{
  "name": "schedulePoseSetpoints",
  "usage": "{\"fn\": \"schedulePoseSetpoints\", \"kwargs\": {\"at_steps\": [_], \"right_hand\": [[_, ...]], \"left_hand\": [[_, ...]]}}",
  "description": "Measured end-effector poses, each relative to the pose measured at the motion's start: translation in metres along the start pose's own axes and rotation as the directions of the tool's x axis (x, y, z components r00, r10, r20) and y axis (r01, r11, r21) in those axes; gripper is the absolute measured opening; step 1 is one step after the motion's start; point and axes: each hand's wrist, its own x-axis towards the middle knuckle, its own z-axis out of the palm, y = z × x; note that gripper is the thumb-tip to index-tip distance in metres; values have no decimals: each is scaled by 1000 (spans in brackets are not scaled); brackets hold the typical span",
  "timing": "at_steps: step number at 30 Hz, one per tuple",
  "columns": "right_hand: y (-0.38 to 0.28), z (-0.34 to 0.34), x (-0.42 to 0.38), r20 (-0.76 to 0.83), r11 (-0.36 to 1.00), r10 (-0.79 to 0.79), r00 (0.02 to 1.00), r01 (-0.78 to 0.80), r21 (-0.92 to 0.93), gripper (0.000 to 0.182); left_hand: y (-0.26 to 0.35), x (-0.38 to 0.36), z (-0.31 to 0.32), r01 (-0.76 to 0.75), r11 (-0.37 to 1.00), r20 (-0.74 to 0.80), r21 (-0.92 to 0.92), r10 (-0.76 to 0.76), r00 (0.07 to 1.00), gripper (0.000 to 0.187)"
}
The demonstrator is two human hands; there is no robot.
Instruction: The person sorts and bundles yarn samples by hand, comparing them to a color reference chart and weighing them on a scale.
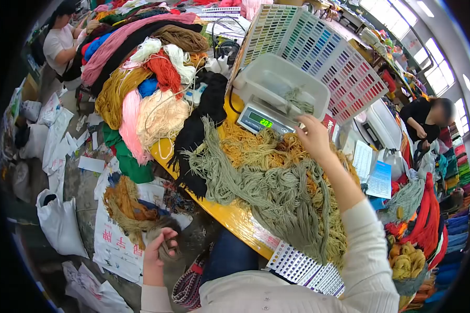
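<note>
Yarn weighing looks like the work in hand, so the advice runs from near to far. Nearest, low on the left, the left hand (pixel 159 250) is clenched around a small brownish tuft of yarn (pixel 168 249) below the table edge; holding it clear of the heap keeps it off the count. In the middle, the sage-green yarn pile (pixel 277 193) sprawls over the yellow table (pixel 230 216) (tangled with orange strands). Farther right, the right hand (pixel 314 136) reaches toward the scale (pixel 263 119); whether its fingers grip any strand I cannot tell. Strands should be fed singly into the white tray (pixel 277 83), where a few green ones already lie, watching the green display.
</note>
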Motion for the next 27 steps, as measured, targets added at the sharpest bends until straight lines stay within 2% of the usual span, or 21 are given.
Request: {"fn": "schedulePoseSetpoints", "kwargs": {"at_steps": [2, 3, 4, 5, 7, 8, 9, 11, 14, 16, 19, 20, 22, 25, 26, 27], "right_hand": [[-16, 4, -22, -139, 919, 166, 976, -102, 381, 17], [-22, 5, -37, -82, 881, 204, 976, -146, 450, 21], [-28, 16, -55, -69, 815, 226, 972, -150, 559, 19], [-45, 13, -70, 15, 806, 249, 969, -215, 551, 17], [-73, 18, -96, 197, 727, 220, 955, -295, 620, 14], [-85, 19, -108, 193, 727, 160, 968, -248, 641, 13], [-96, 18, -116, 304, 641, 186, 935, -349, 683, 11], [-110, 20, -130, 417, 394, 199, 887, -462, 794, 9], [-127, 5, -134, 479, 273, 208, 853, -521, 809, 8], [-140, -5, -132, 527, 169, 222, 821, -564, 808, 8], [-151, -2, -136, 669, 39, 139, 730, -679, 733, 9], [-151, 5, -141, 618, 65, 149, 772, -631, 773, 10], [-153, 1, -142, 608, 29, 144, 781, -617, 786, 9], [-148, -5, -143, 619, -41, 129, 775, -619, 784, 7], [-148, -5, -144, 630, -74, 132, 765, -627, 776, 7], [-147, -6, -146, 642, -106, 134, 755, -633, 767, 6]], "left_hand": [[-1, 4, 15, 95, 994, 347, -61, -68, 936, 21], [-1, 6, 21, 151, 986, 505, -74, -93, 858, 20], [-4, 15, 30, 181, 980, 565, -82, -104, 818, 19], [-8, 22, 43, 213, 973, 622, -89, -112, 775, 18], [-16, 21, 82, 6, 999, 592, 54, -37, 805, 17], [-22, 18, 105, -114, 983, 494, 143, 29, 869, 18], [-30, 14, 125, -220, 945, 395, 244, 110, 912, 19], [-45, 20, 143, -257, 953, 469, 162, 155, 870, 25], [-56, 15, 163, -312, 943, 534, 118, 205, 820, 33], [-60, 15, 161, -285, 957, 617, 55, 191, 763, 37], [-62, 10, 160, -234, 972, 708, 20, 152, 690, 41], [-62, 7, 160, -221, 975, 722, 14, 143, 677, 41], [-61, 5, 158, -177, 984, 727, -5, 125, 675, 42], [-62, 4, 152, -271, 961, 702, 45, 162, 693, 38], [-64, 2, 152, -456, 876, 710, 158, 220, 669, 33], [-66, 1, 152, -429, 888, 692, 169, 203, 693, 32]]}}
